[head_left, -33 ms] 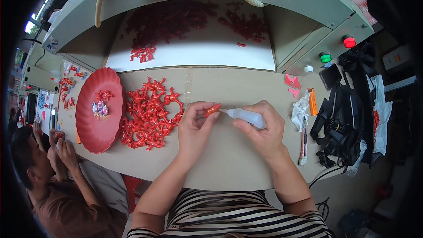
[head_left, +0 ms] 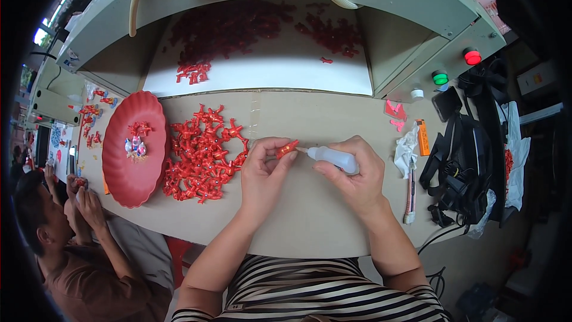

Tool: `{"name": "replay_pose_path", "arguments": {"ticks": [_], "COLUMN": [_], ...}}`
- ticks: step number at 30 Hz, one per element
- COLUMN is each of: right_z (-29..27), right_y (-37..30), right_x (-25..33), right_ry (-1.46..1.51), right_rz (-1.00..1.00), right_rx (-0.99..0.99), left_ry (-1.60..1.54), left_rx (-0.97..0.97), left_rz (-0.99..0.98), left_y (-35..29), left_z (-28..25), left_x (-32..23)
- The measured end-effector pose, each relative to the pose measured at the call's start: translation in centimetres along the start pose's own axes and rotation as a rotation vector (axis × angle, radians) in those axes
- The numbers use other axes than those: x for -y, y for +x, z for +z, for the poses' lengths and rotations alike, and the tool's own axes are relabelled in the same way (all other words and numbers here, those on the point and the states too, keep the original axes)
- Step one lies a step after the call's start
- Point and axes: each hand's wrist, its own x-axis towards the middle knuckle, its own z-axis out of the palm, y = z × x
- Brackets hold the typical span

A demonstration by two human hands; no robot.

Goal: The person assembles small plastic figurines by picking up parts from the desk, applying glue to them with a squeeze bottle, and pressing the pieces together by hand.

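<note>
Between the thumb and fingers of my left hand (head_left: pixel 266 164) is a small shiny red figurine part (head_left: pixel 287 149) with a gold-coloured patch. My right hand (head_left: pixel 357 173) is closed around a translucent white squeeze bottle (head_left: pixel 333 158), tilted so that its thin nozzle points left at the red part. The nozzle tip is at or very near the part; whether they touch I cannot tell. Left of my left hand lies a heap of similar glossy red figurine parts (head_left: pixel 202 158). Beyond the heap, a scalloped red tray (head_left: pixel 134 179) holds a few red and multicoloured pieces.
Behind the tabletop, a booth with a white floor (head_left: pixel 268 77) holds many red parts. On the right are a crumpled tissue (head_left: pixel 406 146), an orange box (head_left: pixel 422 137), a knife-like tool (head_left: pixel 410 200) and a black bag (head_left: pixel 459 161). Another person (head_left: pixel 89 262) works at the left.
</note>
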Motion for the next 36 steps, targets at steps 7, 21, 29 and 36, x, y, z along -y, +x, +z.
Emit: {"name": "replay_pose_path", "arguments": {"ticks": [7,21,29,36], "right_z": [0.1,-1.4,-0.3,-0.1], "right_y": [0.0,1.0,3.7,10.9], "right_x": [0.0,-0.4,-2.0,-6.3], "right_ry": [-0.019,0.522,0.509,-0.331], "right_rz": [-0.012,0.419,0.518,0.154], "right_rx": [0.004,-0.036,0.066,0.043], "left_ry": [0.003,0.025,0.026,0.105], "left_rx": [-0.003,-0.007,0.026,0.066], "left_rz": [0.015,-0.038,-0.032,0.020], "left_y": [0.0,-0.1,-0.3,-0.1], "left_z": [0.1,-0.2,-0.4,-0.1], "left_x": [0.0,-0.1,0.2,0.3]}}
